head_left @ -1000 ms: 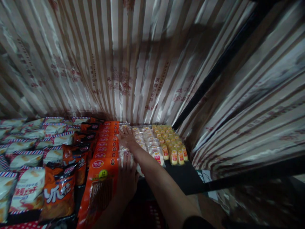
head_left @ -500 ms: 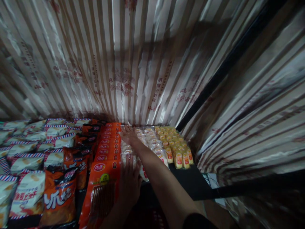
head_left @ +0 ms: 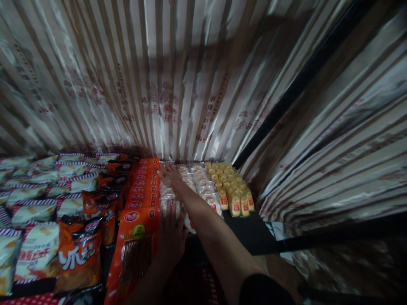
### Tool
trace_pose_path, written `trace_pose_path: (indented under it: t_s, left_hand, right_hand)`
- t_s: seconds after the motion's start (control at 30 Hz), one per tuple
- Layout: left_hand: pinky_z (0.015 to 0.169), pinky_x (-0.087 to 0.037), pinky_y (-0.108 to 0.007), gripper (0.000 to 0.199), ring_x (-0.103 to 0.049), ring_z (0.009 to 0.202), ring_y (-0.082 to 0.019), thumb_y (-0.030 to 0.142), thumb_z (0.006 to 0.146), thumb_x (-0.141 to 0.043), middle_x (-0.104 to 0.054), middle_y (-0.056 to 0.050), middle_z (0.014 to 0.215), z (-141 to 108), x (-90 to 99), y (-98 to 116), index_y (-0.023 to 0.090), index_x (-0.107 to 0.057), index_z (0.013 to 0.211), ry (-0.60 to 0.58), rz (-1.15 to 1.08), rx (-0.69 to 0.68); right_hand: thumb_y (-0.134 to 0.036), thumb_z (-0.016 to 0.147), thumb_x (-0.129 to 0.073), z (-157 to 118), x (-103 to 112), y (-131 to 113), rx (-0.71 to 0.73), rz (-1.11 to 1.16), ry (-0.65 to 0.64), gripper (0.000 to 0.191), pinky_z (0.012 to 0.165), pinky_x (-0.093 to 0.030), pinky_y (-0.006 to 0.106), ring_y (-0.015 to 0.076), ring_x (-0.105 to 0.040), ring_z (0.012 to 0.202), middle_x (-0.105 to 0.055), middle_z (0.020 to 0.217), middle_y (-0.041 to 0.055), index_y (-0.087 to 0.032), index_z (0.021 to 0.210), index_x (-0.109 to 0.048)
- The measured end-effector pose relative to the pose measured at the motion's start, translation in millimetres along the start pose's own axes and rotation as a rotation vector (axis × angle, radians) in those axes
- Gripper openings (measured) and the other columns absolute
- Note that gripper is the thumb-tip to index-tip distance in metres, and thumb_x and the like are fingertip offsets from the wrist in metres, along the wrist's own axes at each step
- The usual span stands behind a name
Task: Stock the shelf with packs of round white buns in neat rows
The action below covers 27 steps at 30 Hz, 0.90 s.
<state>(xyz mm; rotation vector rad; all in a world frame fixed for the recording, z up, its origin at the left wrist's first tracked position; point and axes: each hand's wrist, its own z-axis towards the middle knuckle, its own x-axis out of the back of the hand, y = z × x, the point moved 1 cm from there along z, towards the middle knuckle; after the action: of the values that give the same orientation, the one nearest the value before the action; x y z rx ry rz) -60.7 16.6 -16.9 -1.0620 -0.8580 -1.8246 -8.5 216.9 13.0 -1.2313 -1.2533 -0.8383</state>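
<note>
My right hand reaches over to the back of a row of clear-wrapped pale snack packets, its fingers stretched out and lying on the packets. Nearer to me, my left hand rests flat with fingers extended upward on the front of this row. Beside both hands on the left runs a column of overlapping orange packets; the front one has a window showing brown sticks. To the right, partly behind my right forearm, lie more clear-wrapped packets.
Small yellow packets stand in rows farther right on the dark shelf. Orange-and-black bags and white striped bags fill the left. Striped plastic sheeting hangs behind, and a dark pole slants down at the right.
The whole view has shifted slightly, with the shelf goods sitting a little higher and farther left. Both hands stay at the same row of clear-wrapped packets.
</note>
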Motion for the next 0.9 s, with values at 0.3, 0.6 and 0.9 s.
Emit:
trace_pose_path:
  t_s: [0.3,0.6,0.9]
  left_hand:
    - [0.108,-0.022,-0.054,0.055,-0.023,0.136,-0.031,0.046,0.082,-0.053,-0.034,-0.010,0.145,-1.1,-4.0,-1.5,0.025,-0.044,0.131,-0.026,0.001,0.003]
    - [0.109,-0.021,-0.053,0.052,-0.027,0.134,-0.030,0.037,0.085,-0.049,-0.032,-0.010,0.146,-4.5,-6.5,-1.4,0.023,-0.041,0.134,0.010,0.037,-0.021]
    - [0.108,-0.021,-0.052,0.061,-0.028,0.134,-0.031,0.046,0.081,-0.053,-0.034,-0.012,0.145,-0.5,-0.1,0.2,0.022,-0.041,0.135,-0.041,0.048,0.004]
  right_hand:
    - [-0.051,0.093,-0.013,-27.1,13.7,0.9,0.085,-0.014,0.113,0.056,0.111,-0.001,0.051,0.0209,-0.004,0.141,-0.012,0.153,0.0022,-0.028,0.144,-0.020]
    - [-0.047,0.094,-0.016,-48.4,14.3,-4.8,0.061,0.010,0.023,0.053,0.111,-0.005,0.049,0.0205,-0.005,0.141,-0.014,0.153,0.0010,-0.029,0.143,-0.024]
    - [-0.041,0.096,-0.017,-103.2,26.0,15.9,0.022,0.101,0.244,0.049,0.111,-0.011,0.039,0.0165,-0.011,0.140,-0.019,0.152,0.0025,-0.023,0.139,-0.034]
